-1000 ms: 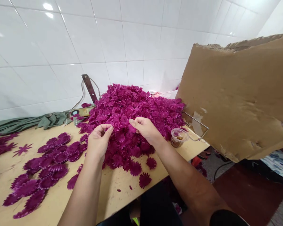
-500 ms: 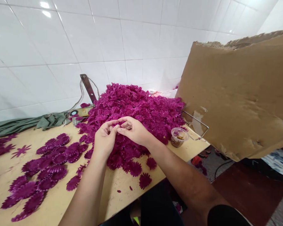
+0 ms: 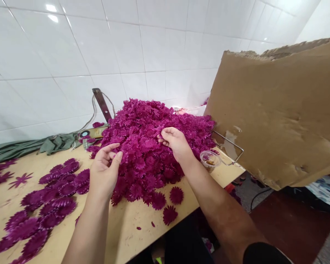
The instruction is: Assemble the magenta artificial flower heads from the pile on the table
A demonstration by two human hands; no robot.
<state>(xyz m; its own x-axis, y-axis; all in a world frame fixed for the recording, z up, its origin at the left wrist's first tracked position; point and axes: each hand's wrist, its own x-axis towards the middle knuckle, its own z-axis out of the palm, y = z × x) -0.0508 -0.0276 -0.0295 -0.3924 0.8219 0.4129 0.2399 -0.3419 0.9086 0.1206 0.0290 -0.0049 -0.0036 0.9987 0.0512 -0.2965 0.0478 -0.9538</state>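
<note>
A big heap of magenta fabric flower pieces (image 3: 151, 146) lies on the pale wooden table (image 3: 126, 231) against the tiled wall. My right hand (image 3: 177, 143) rests on top of the heap, its fingers curled into the flowers and closed on one. My left hand (image 3: 106, 170) hovers at the heap's left edge, fingers and thumb apart, with nothing visible in it. Flat single flowers (image 3: 52, 194) are laid out in overlapping rows to the left of that hand.
A large torn cardboard sheet (image 3: 277, 117) leans at the right, over a wire bracket (image 3: 228, 146). A small clear plastic cup (image 3: 209, 159) stands near the table's right edge. Green cloth (image 3: 30, 145) and a metal bar with cord (image 3: 101, 102) lie by the wall. Loose flowers (image 3: 170, 214) sit near the front edge.
My hands were together in front of the heap, fingers pinching. They have parted: the right went up onto the heap and the left drew back to the left and opened.
</note>
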